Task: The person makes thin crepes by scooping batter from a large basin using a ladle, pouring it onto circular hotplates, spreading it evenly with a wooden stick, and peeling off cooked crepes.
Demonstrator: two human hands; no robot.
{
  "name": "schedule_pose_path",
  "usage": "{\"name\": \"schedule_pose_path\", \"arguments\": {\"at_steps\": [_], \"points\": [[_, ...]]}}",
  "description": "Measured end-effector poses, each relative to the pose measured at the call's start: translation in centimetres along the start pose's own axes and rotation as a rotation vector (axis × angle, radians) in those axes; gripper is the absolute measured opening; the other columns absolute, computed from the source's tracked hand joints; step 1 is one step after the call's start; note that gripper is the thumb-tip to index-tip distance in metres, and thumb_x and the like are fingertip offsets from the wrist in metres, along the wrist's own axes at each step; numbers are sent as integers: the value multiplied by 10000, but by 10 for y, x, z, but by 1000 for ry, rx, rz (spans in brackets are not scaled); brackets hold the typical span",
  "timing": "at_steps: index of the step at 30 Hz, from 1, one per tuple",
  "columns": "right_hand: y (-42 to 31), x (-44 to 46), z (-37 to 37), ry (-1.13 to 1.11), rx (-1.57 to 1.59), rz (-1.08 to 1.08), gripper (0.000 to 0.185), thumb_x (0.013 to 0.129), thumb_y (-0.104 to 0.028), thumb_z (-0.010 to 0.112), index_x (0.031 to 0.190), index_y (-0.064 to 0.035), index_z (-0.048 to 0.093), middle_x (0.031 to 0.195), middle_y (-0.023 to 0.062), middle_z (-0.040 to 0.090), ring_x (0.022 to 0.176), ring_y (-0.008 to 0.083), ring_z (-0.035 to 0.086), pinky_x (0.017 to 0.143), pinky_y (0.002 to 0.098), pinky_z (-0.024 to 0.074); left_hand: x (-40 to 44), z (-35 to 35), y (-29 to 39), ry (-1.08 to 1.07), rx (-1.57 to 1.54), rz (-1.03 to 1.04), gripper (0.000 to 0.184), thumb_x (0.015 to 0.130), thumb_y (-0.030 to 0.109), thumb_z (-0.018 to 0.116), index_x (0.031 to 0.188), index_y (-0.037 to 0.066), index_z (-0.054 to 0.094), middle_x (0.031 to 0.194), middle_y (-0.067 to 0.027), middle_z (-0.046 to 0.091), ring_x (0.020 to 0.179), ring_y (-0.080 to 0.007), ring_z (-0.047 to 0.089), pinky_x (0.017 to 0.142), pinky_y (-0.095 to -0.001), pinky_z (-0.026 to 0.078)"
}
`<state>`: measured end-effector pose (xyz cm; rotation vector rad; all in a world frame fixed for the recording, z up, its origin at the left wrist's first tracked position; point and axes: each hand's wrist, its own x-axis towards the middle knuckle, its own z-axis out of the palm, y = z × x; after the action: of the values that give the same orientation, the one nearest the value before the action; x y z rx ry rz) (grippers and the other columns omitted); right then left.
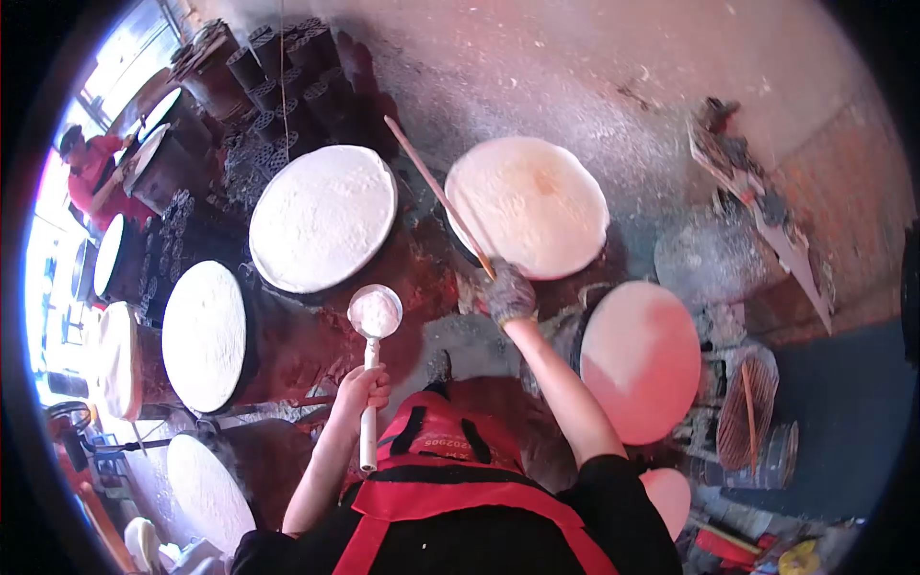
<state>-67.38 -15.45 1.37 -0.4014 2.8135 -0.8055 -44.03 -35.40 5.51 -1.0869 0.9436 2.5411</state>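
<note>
My bare left hand (360, 391) is wrapped round the pale handle of a ladle (372, 335). The ladle's round bowl holds a white, lumpy substance. My right hand (509, 293), in a grey work glove, grips the lower end of a long wooden stick (433, 182). From there the stick slants up and left, across the left edge of a round griddle topped with a white layer (529, 206) that has a tan patch. To the left, a second white round (324, 218) lies beyond the ladle. A third round (640, 362), partly tinted red, sits beside my right forearm.
More white-topped rounds (204, 335) stand on the left. Dark perforated cylinders (278, 86) are stacked at the back, near a wall. Another person (101, 177) in red works at the far left. At right are a woven basket (747, 407) and a leaning board (781, 235).
</note>
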Motion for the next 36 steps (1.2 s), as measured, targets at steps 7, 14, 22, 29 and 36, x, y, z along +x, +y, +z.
{"name": "schedule_pose_path", "arguments": {"at_steps": [7,14,22,29,36], "points": [[-40,133,58,187,-360,-127,619,709,-381,662,1181,-45,446,915,151,595,763,285,617,662,398,500,41,12,74,-22,-70,67,132,876,80,476,995,44,430,674,-7,404,469,-41,331,361,-163,247],[-1,169,-37,269,-134,7,367,768,-435,578,733,-71,617,690,170,609,624,338,600,558,414,466,82,38,104,-93,-52,6,149,875,69,463,1016,43,423,687,-11,406,470,-42,333,359,-161,255],[178,40,-358,919,435,316,347,670,-251,765,889,-17,631,667,7,562,550,118,471,534,288,415,101,93,84,-213,26,-95,147,869,64,471,1006,23,435,664,0,400,467,-34,327,357,-156,255],[289,-250,-501,1486,903,652,280,712,-285,735,834,-71,600,626,25,570,415,161,485,378,304,386,123,114,46,-428,-330,-573,55,902,65,414,928,25,442,648,2,393,449,-39,322,355,-171,269],[476,-410,-443,1535,1382,472,511,883,-334,500,1312,-94,360,1252,100,493,1143,285,466,938,455,387,47,188,-38,-310,-395,-533,257,911,75,381,1116,-74,421,687,-25,408,549,-88,407,456,-215,369]]}}
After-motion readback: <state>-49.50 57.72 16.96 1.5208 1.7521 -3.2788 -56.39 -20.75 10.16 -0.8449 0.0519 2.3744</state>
